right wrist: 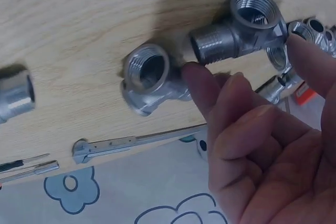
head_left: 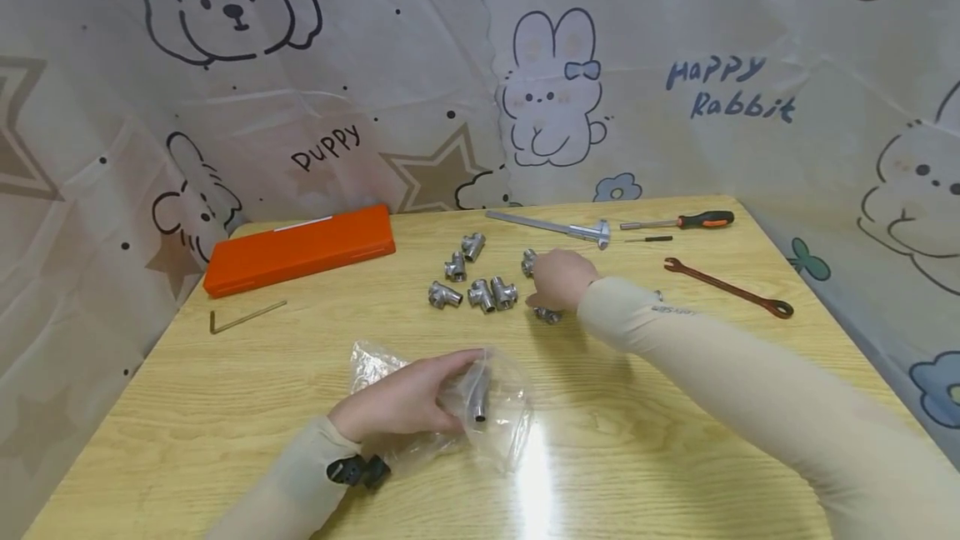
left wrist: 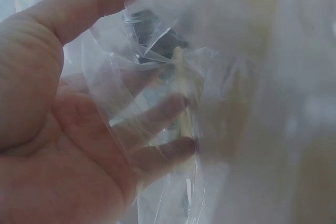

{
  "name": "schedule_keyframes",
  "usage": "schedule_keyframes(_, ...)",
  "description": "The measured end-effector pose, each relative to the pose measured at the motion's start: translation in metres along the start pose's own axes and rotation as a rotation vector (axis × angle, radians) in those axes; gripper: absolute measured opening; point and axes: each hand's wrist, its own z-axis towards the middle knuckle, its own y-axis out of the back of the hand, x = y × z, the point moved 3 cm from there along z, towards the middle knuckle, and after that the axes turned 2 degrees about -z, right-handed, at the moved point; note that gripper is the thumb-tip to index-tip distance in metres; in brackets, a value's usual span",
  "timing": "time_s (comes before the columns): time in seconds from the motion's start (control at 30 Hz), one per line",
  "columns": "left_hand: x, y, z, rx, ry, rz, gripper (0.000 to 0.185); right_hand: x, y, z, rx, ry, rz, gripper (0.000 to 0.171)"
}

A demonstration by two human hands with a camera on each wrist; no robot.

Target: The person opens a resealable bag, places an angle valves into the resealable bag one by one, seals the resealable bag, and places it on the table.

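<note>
With our left hand point(head_left: 401, 397) we hold a clear plastic bag point(head_left: 517, 407), thumb and fingers curved around it and spread apart; a metal fitting point(head_left: 480, 402) lies inside, right beside those fingers. Our right hand point(head_left: 562, 277) has its thumb apart from its bent fingers, between two threaded tee fittings: the near tee point(right wrist: 247, 30) by the thumb, the far tee point(right wrist: 147, 77) by a fingertip. We cannot tell whether it touches either. Just left of this hand, five more fittings point(head_left: 482, 296) lie grouped on the wooden table point(head_left: 637, 457); another fitting point(right wrist: 16, 95) sits to its right, partly behind our sleeve in the head view. Beyond the right hand we have a caliper point(head_left: 551, 227), and farther right a large screwdriver point(head_left: 705, 220), a small screwdriver point(head_left: 658, 238) and a reddish wrench point(head_left: 727, 287). Beyond our left hand, off to its left, lie a hex key point(head_left: 247, 319) and an orange case point(head_left: 300, 252).
</note>
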Motion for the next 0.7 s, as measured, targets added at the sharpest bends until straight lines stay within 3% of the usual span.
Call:
schedule_keyframes(0.2,-0.001,0.001,-0.001,0.001,-0.005,0.015,0.098,0.006,-0.005,0.004,0.043,0.006,0.009,0.033)
schedule_keyframes(0.37,-0.001,0.0,0.0,0.0,-0.003,0.021,0.098,0.009,-0.004,0.001,0.186,-0.024,0.045,0.031)
schedule_keyframes(0.5,0.0,0.0,0.0,-0.007,-0.005,0.026,0.098,0.011,-0.005,-0.005,0.305,-0.039,-0.022,0.033)
schedule_keyframes(0.6,0.001,-0.001,0.0,-0.009,-0.009,0.021,0.097,0.011,-0.004,-0.009,0.324,-0.019,-0.08,0.036)
schedule_keyframes(0.7,0.0,-0.001,0.001,-0.008,-0.011,0.012,0.097,0.008,0.0,-0.014,0.272,-0.006,-0.044,0.038)
